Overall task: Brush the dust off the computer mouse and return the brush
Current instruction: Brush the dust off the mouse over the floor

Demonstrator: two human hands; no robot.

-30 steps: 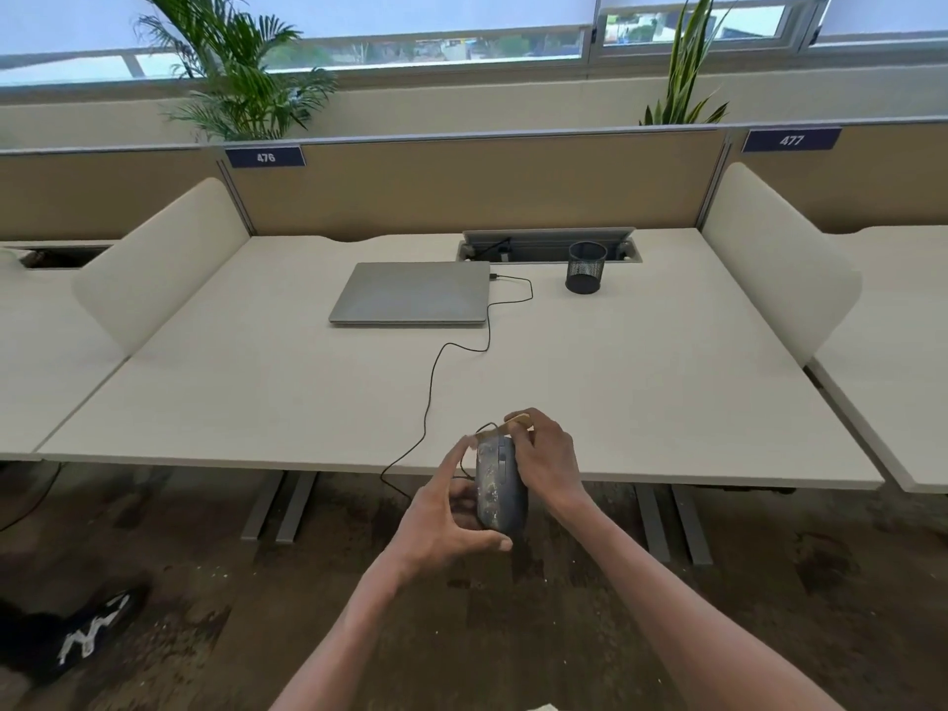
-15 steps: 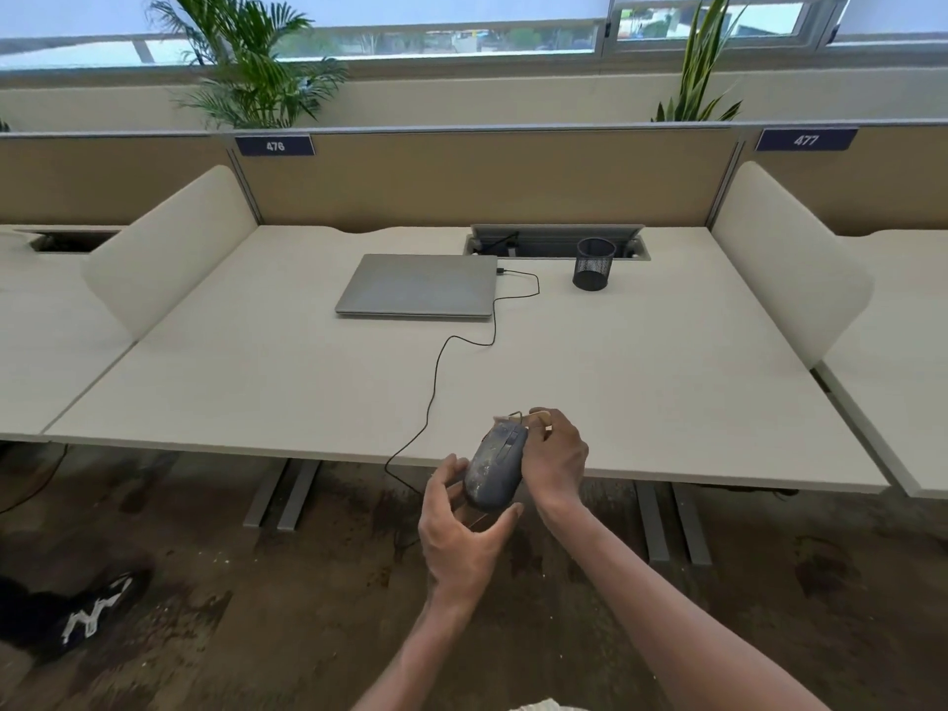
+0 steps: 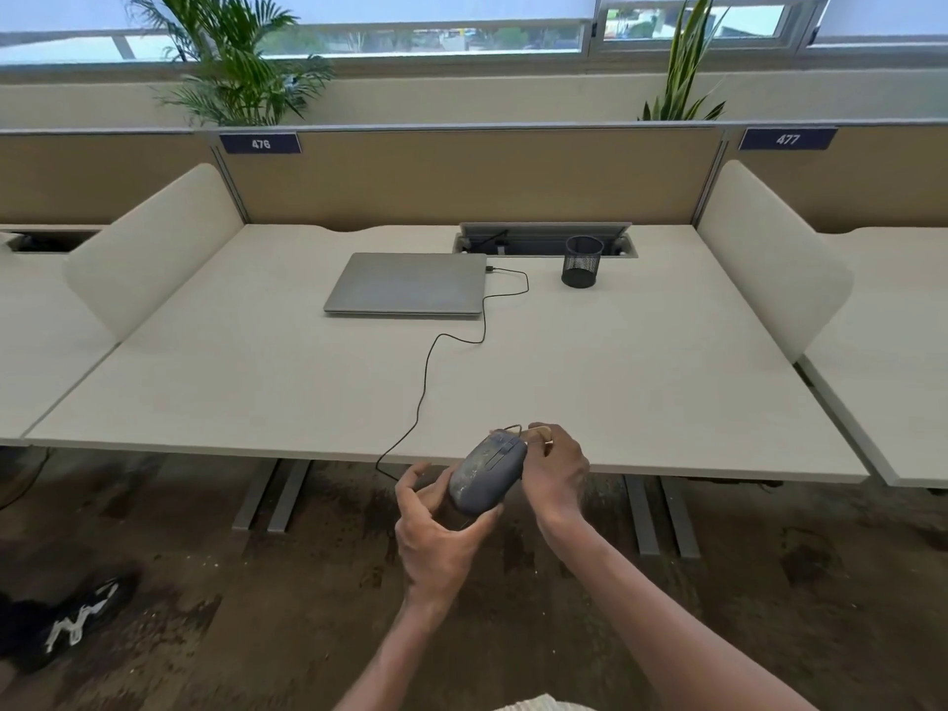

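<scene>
Just past the counter's near edge, the left hand cradles the dusty mouse from below; the right hand pinches a tan brush handle against its front

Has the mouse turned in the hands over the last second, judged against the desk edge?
Yes. The mouse stood almost square to the desk edge a second ago; now its cable end leans right, toward the right hand, with the left hand cradling it.

Left hand cradles dusty mouse; right hand pinches brush, apparently; closed laptop behind.
</scene>
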